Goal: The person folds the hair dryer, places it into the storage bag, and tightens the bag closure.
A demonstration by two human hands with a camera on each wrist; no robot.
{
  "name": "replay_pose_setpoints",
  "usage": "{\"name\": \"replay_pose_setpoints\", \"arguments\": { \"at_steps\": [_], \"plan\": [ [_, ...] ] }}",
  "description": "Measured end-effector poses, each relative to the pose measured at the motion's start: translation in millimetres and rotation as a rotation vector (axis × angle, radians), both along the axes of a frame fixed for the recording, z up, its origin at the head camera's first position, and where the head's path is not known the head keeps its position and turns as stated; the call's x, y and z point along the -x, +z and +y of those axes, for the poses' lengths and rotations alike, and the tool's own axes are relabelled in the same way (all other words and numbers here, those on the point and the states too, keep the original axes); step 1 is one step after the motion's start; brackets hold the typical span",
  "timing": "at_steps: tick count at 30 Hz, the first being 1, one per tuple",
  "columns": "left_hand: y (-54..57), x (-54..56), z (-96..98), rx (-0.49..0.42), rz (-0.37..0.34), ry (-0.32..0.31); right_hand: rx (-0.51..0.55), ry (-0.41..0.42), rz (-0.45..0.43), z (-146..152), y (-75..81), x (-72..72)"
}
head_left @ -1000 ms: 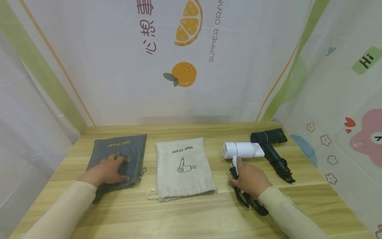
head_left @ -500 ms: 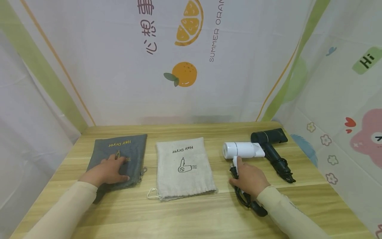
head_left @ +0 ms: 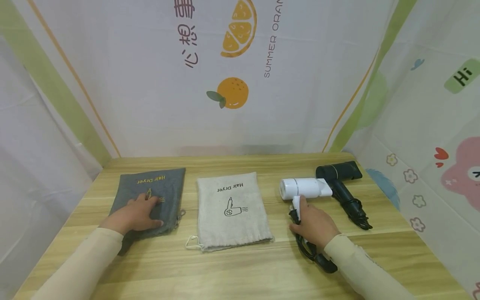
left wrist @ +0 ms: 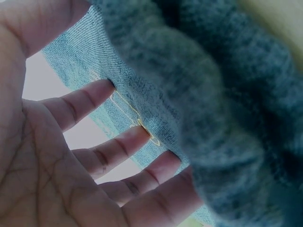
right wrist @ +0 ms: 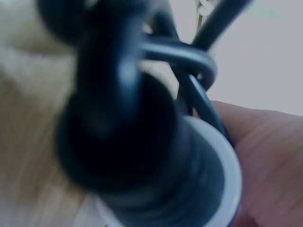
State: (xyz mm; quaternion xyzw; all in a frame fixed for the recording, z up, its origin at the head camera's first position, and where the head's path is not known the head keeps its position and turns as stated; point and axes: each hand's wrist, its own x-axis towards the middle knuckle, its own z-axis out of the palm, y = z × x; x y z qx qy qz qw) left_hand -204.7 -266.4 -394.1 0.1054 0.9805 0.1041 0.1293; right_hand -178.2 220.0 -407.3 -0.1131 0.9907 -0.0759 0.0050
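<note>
A dark grey drawstring pouch (head_left: 167, 208) lies flat at the left, lettered "Hair Dryer" in yellow. My left hand (head_left: 140, 213) rests on it with fingers spread; the left wrist view has those fingertips against the cloth (left wrist: 142, 90). On the right, a white hair dryer (head_left: 305, 188) lies with its nozzle to the right. My right hand (head_left: 316, 225) holds its handle, thumb on the left side and fingers over the top, hiding much of it. Black cord (head_left: 303, 246) is bundled along the handle. Close up in the right wrist view is the handle's dark end (right wrist: 156, 179), beside the palm.
Between the hands lies a beige drawstring pouch (head_left: 247, 225) with a printed hair dryer. A black hair dryer (head_left: 339, 171), its cord wound round the handle, lies behind the white one at the right. The wooden table (head_left: 225, 277) meets patterned white curtains (head_left: 150, 83) at the back and sides.
</note>
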Motion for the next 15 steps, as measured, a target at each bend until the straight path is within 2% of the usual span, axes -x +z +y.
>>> {"name": "replay_pose_setpoints", "arguments": {
  "at_steps": [8,15],
  "plan": [
    [1.5,-0.4,1.9,-0.002,-0.004,-0.004,0.02,0.025,0.075,2.9,-3.9,0.0],
    [0.7,0.4,0.7,0.004,-0.001,-0.003,0.042,0.072,0.246,5.8,-8.1,3.0]
  ]
}}
